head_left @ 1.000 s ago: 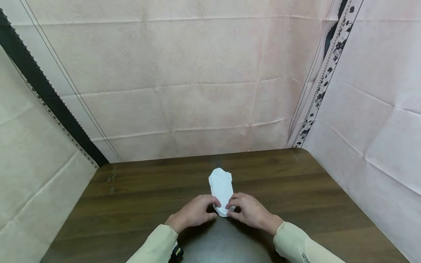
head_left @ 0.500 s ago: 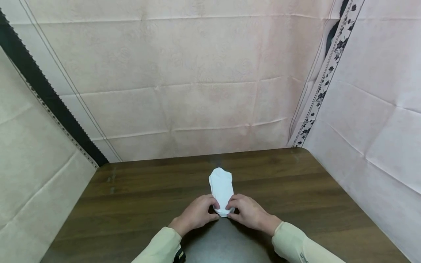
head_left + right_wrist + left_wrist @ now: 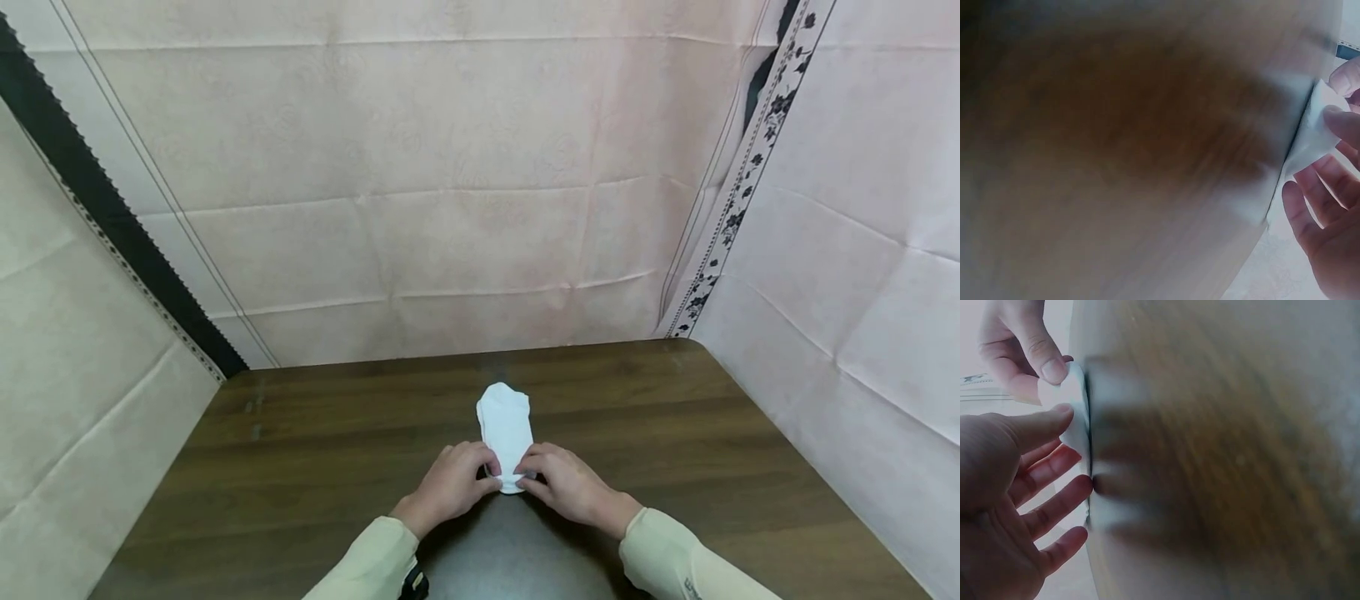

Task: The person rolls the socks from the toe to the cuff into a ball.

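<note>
A white sock [image 3: 506, 421] lies flat on the wooden table, its long side pointing away from me and its near end turned over in a small fold. My left hand [image 3: 456, 483] pinches the near left corner between thumb and fingers. On the near right corner, my right hand [image 3: 570, 486] does the same. In the left wrist view the thumb presses on the sock's white cloth [image 3: 1074, 434], with the fingers spread along its side. The right wrist view shows the right thumb on the cloth [image 3: 1317, 134] and the left fingertips beyond.
The brown wood-grain table [image 3: 337, 417] stretches out on both sides of the hands. Pale creased cloth [image 3: 465, 208] hangs behind it, and more hangs on the left and right. A dark band [image 3: 112, 192] runs down the left corner.
My left hand has shifted slightly right, its thumb moving up onto the near end of the sock. That end is now folded over more evenly. The right hand has barely moved.
</note>
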Tool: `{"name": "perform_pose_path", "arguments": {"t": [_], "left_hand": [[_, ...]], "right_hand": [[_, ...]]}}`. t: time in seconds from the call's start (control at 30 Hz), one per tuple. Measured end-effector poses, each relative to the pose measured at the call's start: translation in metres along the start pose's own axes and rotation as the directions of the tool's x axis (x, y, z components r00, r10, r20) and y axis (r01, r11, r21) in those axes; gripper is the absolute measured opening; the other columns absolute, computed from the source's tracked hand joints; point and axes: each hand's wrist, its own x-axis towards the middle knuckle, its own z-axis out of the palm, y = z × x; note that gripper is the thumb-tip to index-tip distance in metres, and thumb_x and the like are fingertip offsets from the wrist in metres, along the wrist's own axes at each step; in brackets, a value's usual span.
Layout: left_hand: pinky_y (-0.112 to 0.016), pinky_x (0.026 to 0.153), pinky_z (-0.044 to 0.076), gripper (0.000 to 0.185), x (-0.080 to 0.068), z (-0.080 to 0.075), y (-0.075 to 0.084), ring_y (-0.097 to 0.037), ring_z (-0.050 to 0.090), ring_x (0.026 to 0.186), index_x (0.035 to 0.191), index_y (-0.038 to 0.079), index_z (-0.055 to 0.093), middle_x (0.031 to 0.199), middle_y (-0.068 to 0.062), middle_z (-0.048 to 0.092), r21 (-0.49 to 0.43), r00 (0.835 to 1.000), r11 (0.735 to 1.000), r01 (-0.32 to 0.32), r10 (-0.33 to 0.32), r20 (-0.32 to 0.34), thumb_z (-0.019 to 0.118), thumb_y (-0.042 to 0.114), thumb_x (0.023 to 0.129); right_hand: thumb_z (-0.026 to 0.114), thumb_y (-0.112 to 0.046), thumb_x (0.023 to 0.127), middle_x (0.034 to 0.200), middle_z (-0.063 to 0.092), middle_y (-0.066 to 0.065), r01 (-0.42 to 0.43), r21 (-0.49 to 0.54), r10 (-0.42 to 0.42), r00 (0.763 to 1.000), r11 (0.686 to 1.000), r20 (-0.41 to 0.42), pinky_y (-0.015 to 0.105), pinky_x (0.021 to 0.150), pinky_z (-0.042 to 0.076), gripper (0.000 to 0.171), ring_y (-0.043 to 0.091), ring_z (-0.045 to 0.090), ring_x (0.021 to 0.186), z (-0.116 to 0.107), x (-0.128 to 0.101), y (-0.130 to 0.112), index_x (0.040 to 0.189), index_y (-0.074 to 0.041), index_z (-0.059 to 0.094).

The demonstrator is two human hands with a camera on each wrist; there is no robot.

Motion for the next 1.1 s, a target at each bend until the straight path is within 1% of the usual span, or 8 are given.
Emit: {"name": "perform_pose_path", "arguments": {"t": [0.17, 0.3, 0.43, 0.53, 0.67, 0.87, 1.0, 1.1], "left_hand": [[-0.043, 0.083, 0.042, 0.013, -0.003, 0.000, 0.000, -0.010, 0.055, 0.081, 0.082, 0.022, 0.066, 0.082, 0.016, 0.059, -0.016, 1.000, 1.000, -0.015, 0.015, -0.010, 0.076, 0.020, 0.091], [-0.043, 0.083, 0.040, 0.010, -0.001, -0.002, 0.000, -0.009, 0.054, 0.079, 0.087, 0.020, 0.065, 0.078, 0.016, 0.056, -0.027, 0.999, 0.999, -0.026, 0.025, -0.023, 0.073, 0.019, 0.093], [-0.045, 0.085, 0.040, 0.009, 0.002, -0.006, 0.000, -0.008, 0.053, 0.077, 0.091, 0.019, 0.063, 0.076, 0.014, 0.055, -0.025, 0.999, 0.999, -0.024, 0.023, -0.046, 0.071, 0.018, 0.095], [-0.046, 0.087, 0.041, 0.009, 0.001, -0.006, 0.001, -0.007, 0.052, 0.075, 0.091, 0.019, 0.062, 0.075, 0.014, 0.054, -0.029, 0.999, 1.000, -0.007, 0.006, -0.041, 0.070, 0.017, 0.095], [-0.045, 0.088, 0.041, 0.008, -0.003, -0.003, 0.001, -0.007, 0.053, 0.075, 0.093, 0.018, 0.063, 0.077, 0.014, 0.056, -0.058, 0.999, 0.998, 0.020, -0.022, -0.023, 0.071, 0.017, 0.095], [-0.035, 0.077, 0.044, 0.011, -0.005, 0.001, -0.001, -0.007, 0.055, 0.074, 0.098, 0.019, 0.060, 0.081, 0.014, 0.060, -0.135, 0.997, 0.989, 0.064, -0.069, -0.039, 0.070, 0.017, 0.095], [-0.029, 0.069, 0.045, 0.008, -0.004, 0.002, 0.000, -0.012, 0.055, 0.075, 0.097, 0.021, 0.063, 0.086, 0.011, 0.058, -0.191, 0.995, 0.979, 0.068, -0.080, -0.058, 0.071, 0.020, 0.095], [-0.027, 0.068, 0.046, 0.011, -0.002, 0.002, 0.001, -0.015, 0.055, 0.078, 0.098, 0.020, 0.066, 0.090, 0.008, 0.056, -0.226, 0.995, 0.972, 0.059, -0.075, -0.061, 0.075, 0.023, 0.092]], "right_hand": [[0.071, -0.020, 0.095, 0.102, 0.066, -0.008, -0.021, 0.019, 0.021, 1.000, 1.000, 0.018, 0.035, 0.084, 0.051, 0.009, 0.009, 0.060, 0.096, 0.002, 0.000, -0.001, 0.102, -0.015, 0.073], [0.078, -0.026, 0.089, 0.103, 0.066, -0.007, -0.066, 0.019, 0.065, 0.997, 0.998, 0.033, 0.035, 0.083, 0.052, 0.022, 0.009, 0.059, 0.093, -0.001, 0.001, -0.001, 0.106, -0.015, 0.070], [0.082, -0.023, 0.086, 0.105, 0.066, -0.005, -0.091, 0.024, 0.090, 0.996, 0.996, 0.022, 0.036, 0.082, 0.051, 0.030, 0.010, 0.059, 0.093, -0.005, 0.005, -0.002, 0.111, -0.015, 0.067], [0.078, -0.021, 0.089, 0.104, 0.066, -0.006, -0.088, 0.039, 0.088, 0.996, 0.995, 0.011, 0.035, 0.080, 0.051, 0.026, 0.010, 0.059, 0.090, -0.004, 0.005, -0.003, 0.111, -0.016, 0.065], [0.074, -0.019, 0.093, 0.098, 0.066, -0.009, -0.068, 0.062, 0.069, 0.998, 0.996, -0.003, 0.033, 0.077, 0.051, 0.015, 0.007, 0.058, 0.085, 0.001, 0.002, -0.004, 0.106, -0.016, 0.065], [0.068, -0.017, 0.097, 0.090, 0.065, -0.012, -0.037, 0.082, 0.040, 0.999, 0.996, -0.033, 0.033, 0.075, 0.051, 0.004, 0.004, 0.057, 0.081, 0.005, 0.002, -0.003, 0.099, -0.014, 0.069], [0.065, -0.015, 0.099, 0.088, 0.064, -0.012, -0.038, 0.090, 0.042, 0.998, 0.995, -0.041, 0.031, 0.074, 0.051, 0.006, 0.003, 0.057, 0.079, 0.004, 0.004, -0.002, 0.097, -0.014, 0.070], [0.064, -0.013, 0.100, 0.088, 0.064, -0.012, -0.045, 0.096, 0.049, 0.998, 0.994, -0.044, 0.031, 0.074, 0.051, 0.008, 0.003, 0.057, 0.079, 0.002, 0.006, -0.001, 0.097, -0.015, 0.071]]}}
